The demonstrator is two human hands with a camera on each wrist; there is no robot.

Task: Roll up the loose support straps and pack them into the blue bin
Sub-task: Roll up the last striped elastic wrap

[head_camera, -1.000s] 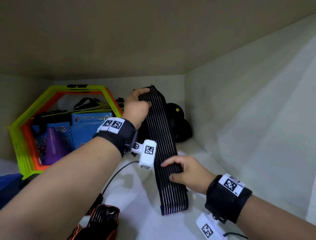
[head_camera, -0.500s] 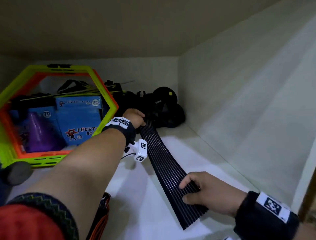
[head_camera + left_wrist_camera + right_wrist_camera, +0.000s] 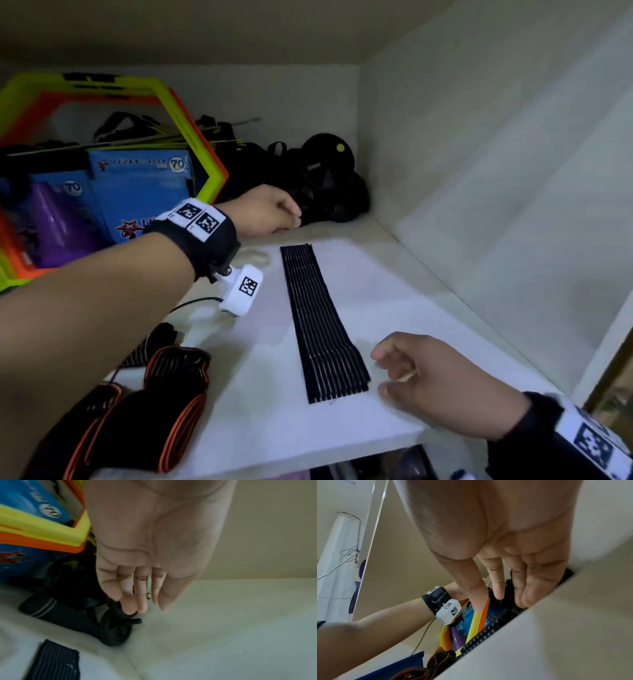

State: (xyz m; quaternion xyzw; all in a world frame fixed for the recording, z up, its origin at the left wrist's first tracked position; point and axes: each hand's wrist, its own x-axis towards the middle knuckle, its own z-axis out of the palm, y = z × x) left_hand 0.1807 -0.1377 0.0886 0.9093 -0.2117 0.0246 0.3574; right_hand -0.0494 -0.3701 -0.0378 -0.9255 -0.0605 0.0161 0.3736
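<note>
A black support strap [image 3: 320,325] with thin pale stripes lies flat and unrolled on the white shelf [image 3: 394,291]; its far end [image 3: 56,661] shows in the left wrist view. My left hand [image 3: 274,212] hovers just beyond that far end, fingers [image 3: 142,599] relaxed and holding nothing. My right hand [image 3: 407,370] sits just right of the strap's near end, fingers [image 3: 498,588] loose and empty. Several black straps with orange edges [image 3: 164,394] lie bunched at the front left. A blue panel [image 3: 393,669] shows low in the right wrist view; I cannot tell if it is the bin.
Yellow and orange hexagonal rings [image 3: 202,137] lean at the back left around blue boxes [image 3: 137,192] and a purple cone [image 3: 58,219]. Black gear [image 3: 325,181] fills the back corner. The shelf's side wall [image 3: 479,171] closes the right; its front edge [image 3: 308,459] is near.
Both hands have let go of the strap, which they held stretched between them. It now lies flat on the shelf, and each hand has drawn slightly off its end.
</note>
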